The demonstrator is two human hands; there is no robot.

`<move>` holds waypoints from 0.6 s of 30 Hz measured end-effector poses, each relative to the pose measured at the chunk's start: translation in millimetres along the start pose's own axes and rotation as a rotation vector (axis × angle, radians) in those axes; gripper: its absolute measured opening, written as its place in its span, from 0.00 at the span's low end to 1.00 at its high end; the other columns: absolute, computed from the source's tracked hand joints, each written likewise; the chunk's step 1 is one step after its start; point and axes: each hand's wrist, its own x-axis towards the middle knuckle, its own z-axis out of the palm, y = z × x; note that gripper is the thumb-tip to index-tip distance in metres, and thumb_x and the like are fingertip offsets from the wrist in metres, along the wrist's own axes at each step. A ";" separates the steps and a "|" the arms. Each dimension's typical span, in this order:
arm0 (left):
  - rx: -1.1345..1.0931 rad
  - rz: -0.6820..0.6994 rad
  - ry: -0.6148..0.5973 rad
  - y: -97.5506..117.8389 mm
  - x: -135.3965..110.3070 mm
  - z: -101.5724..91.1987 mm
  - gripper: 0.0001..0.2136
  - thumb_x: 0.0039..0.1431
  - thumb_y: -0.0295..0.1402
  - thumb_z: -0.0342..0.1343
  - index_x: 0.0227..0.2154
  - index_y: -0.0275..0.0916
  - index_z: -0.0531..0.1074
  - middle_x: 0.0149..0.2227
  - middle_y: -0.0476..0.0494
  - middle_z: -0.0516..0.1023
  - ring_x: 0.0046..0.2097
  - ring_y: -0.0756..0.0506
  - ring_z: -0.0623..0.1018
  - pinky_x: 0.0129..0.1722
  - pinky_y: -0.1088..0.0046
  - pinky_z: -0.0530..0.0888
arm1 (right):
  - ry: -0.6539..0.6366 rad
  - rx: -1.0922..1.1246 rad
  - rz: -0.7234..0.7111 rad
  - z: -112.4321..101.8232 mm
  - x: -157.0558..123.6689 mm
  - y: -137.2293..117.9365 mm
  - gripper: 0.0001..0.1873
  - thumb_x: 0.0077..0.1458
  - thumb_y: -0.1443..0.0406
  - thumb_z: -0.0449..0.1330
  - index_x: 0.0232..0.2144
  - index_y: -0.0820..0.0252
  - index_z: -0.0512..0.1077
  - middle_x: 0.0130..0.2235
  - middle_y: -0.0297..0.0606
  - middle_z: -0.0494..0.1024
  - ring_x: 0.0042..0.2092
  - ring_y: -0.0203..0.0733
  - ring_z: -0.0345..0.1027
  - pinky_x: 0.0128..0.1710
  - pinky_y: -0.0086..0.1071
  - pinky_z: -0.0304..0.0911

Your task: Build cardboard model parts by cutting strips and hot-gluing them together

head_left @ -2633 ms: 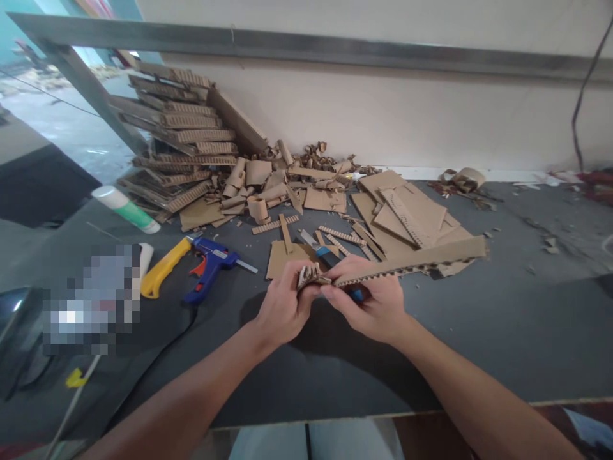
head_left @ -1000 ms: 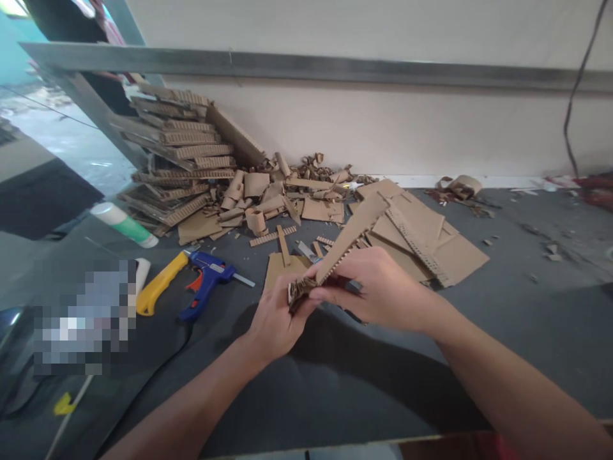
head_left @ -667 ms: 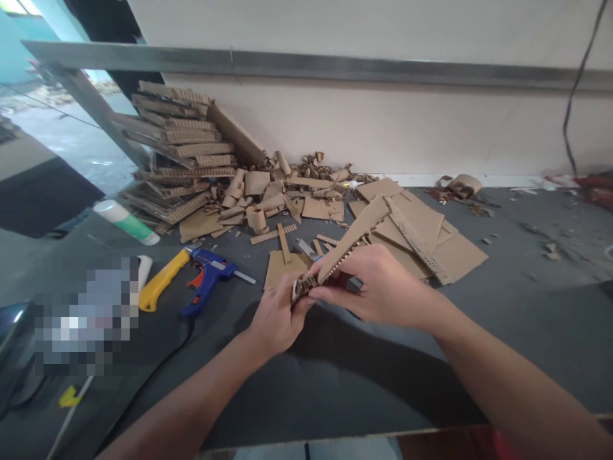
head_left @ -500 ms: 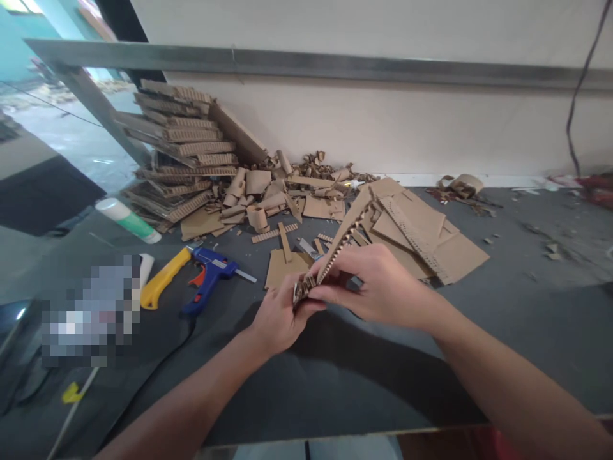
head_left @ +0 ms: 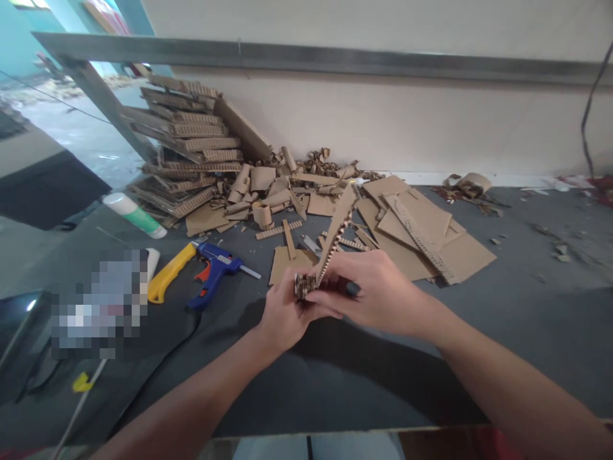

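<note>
My left hand (head_left: 285,313) is closed around a small rolled-up bundle of corrugated cardboard (head_left: 305,285). From this bundle a long corrugated cardboard strip (head_left: 338,233) rises away from me, its wavy edge showing. The fingers of my right hand (head_left: 383,291) pinch the strip where it meets the roll, and its thumb touches the bundle. A dark, rounded end of something (head_left: 353,289) sticks out between my right fingers; the rest of it is hidden. Both hands are above the dark tabletop (head_left: 373,396), close together.
At left lie a blue glue gun (head_left: 214,265), a yellow-handled cutter (head_left: 173,271) and a white-green tube (head_left: 135,215). Stacked corrugated pieces (head_left: 198,131) stand behind, beside peeled scraps (head_left: 263,182). Flat cardboard sheets (head_left: 421,220) lie to the right. A metal rail (head_left: 306,57) crosses the wall.
The cardboard strip stands a little steeper, its far end moved left. My hands still grip the roll and strip. The whole view has shifted slightly.
</note>
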 end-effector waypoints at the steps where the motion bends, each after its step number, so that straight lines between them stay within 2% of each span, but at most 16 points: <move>1: -0.006 0.018 0.005 -0.7 -0.5 0.3 0.20 0.55 0.53 0.61 0.34 0.43 0.66 0.23 0.55 0.74 0.22 0.51 0.75 0.22 0.79 0.69 | 0.010 -0.006 0.010 0.8 0.1 -1.3 0.10 0.60 0.63 0.63 0.29 0.57 0.67 0.26 0.29 0.74 0.26 0.31 0.66 0.25 0.24 0.57; 4: 0.010 0.032 -0.003 -3.2 -2.7 0.7 0.18 0.59 0.52 0.58 0.35 0.42 0.65 0.23 0.55 0.72 0.21 0.51 0.74 0.21 0.78 0.68 | 0.026 -0.028 0.036 2.8 0.7 -5.1 0.11 0.60 0.63 0.62 0.28 0.57 0.65 0.25 0.30 0.73 0.25 0.31 0.65 0.25 0.25 0.57; 10: 0.073 0.054 -0.069 -4.9 -5.3 -1.4 0.18 0.60 0.52 0.56 0.40 0.41 0.68 0.31 0.48 0.77 0.28 0.47 0.79 0.28 0.74 0.74 | 0.054 -0.059 0.055 6.0 -0.1 -6.9 0.13 0.57 0.67 0.62 0.25 0.57 0.62 0.24 0.29 0.69 0.25 0.31 0.62 0.25 0.25 0.56; 14: 0.064 -0.011 -0.084 -5.2 -5.4 -1.5 0.18 0.58 0.52 0.58 0.38 0.42 0.69 0.28 0.50 0.76 0.27 0.47 0.79 0.26 0.76 0.73 | 0.033 -0.059 0.053 6.3 -1.2 -5.2 0.14 0.58 0.64 0.64 0.26 0.58 0.63 0.24 0.28 0.69 0.25 0.30 0.61 0.25 0.24 0.55; 18: 0.073 -0.032 -0.072 -4.5 -4.5 0.3 0.20 0.55 0.55 0.60 0.37 0.42 0.69 0.27 0.50 0.76 0.26 0.48 0.79 0.25 0.77 0.73 | 0.093 -0.061 0.004 10.6 -1.2 -2.6 0.15 0.61 0.61 0.63 0.25 0.59 0.65 0.24 0.29 0.69 0.25 0.31 0.62 0.25 0.25 0.55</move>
